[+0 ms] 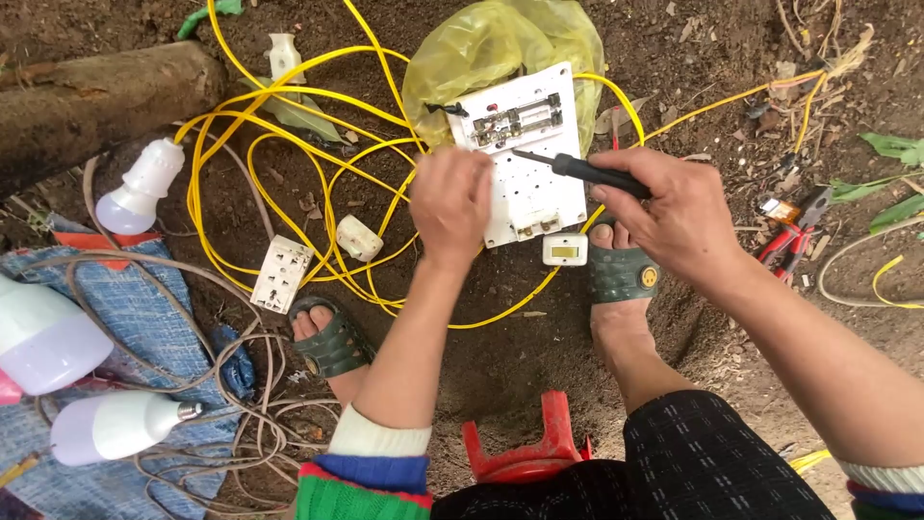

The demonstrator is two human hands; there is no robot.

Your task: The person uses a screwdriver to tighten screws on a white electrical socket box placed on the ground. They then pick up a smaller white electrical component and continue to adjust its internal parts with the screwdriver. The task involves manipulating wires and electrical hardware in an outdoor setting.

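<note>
While lying flat on the dirt ground (731,58) between the two sandalled feet, white electrical board (525,159) runs its long axis away from the person, tilted a little to the right, top end resting against a crumpled yellow plastic bag (500,43). Carries a knife switch (515,120) with metal parts across its upper half, rows of small holes lower down, small terminals at the bottom edge. Right hand (679,212) wrapped closed around a black-handled screwdriver (587,171), shaft lying nearly level and pointing left, tip just over the board below the switch. Left hand (450,200) pressed on the board's left edge, fingers curled down (whether pinching anything underneath, cannot tell). Small white switch box (564,249) with a yellowish face sits just below the board, touching the toes of the right foot (621,270). Loops of yellow cable (289,135) spread to the left of the board, running under it. White wall socket (281,273) lies among the loops near the left foot (327,337); small cream plug (358,237) beside it. White bulb (140,188) near a log (96,106), two more bulbs on blue cloth (144,308) at far left. Red-handled pliers (794,231) on the soil to the right. Red plastic stool (529,448) edge shows between the knees.
</note>
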